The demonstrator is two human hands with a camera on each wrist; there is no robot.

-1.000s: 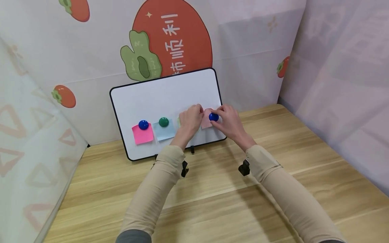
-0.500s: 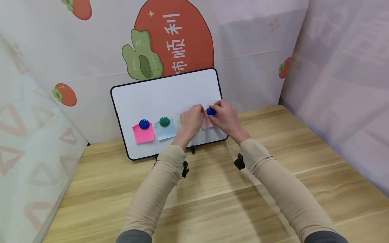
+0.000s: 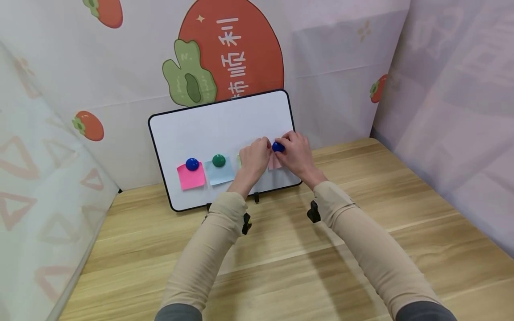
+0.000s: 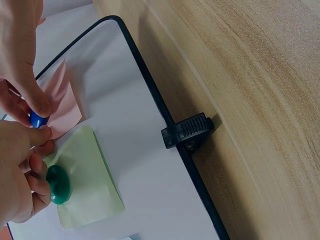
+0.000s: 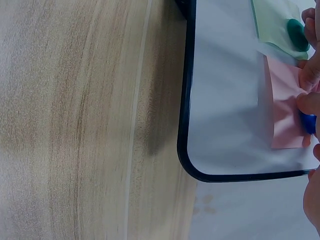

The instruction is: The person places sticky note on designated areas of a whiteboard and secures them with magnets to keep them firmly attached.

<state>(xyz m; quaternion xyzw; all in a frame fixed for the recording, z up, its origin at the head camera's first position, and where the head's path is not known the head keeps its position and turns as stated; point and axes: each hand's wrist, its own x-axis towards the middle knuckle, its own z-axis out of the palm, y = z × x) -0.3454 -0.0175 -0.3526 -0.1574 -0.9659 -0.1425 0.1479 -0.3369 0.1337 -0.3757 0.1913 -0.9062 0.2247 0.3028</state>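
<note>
My left hand point(image 3: 255, 157) pinches the upper left edge of a light pink sticky note point(image 4: 65, 112) against the whiteboard point(image 3: 217, 127). Between the thumb and fingers of my right hand point(image 3: 299, 154) is a round blue magnet point(image 3: 278, 146), held at the top of that same note. Just below the left hand's curled fingers, in the left wrist view, a green magnet point(image 4: 59, 184) sits on a pale green note point(image 4: 92, 190). In the head view the left hand hides most of this note. The right wrist view shows the pink note's lower edge lifting off the board.
Farther left on the board, a second blue magnet point(image 3: 192, 164) tops a bright pink note point(image 3: 191, 178), and another green magnet point(image 3: 218, 160) tops a light blue note point(image 3: 220, 174). Black clip feet point(image 4: 187, 131) support the board on the wooden table point(image 3: 281, 267). Printed cloth hangs behind.
My right hand has moved slightly up and left with the blue magnet, to the top of the light pink note. The left hand stays nearly still.
</note>
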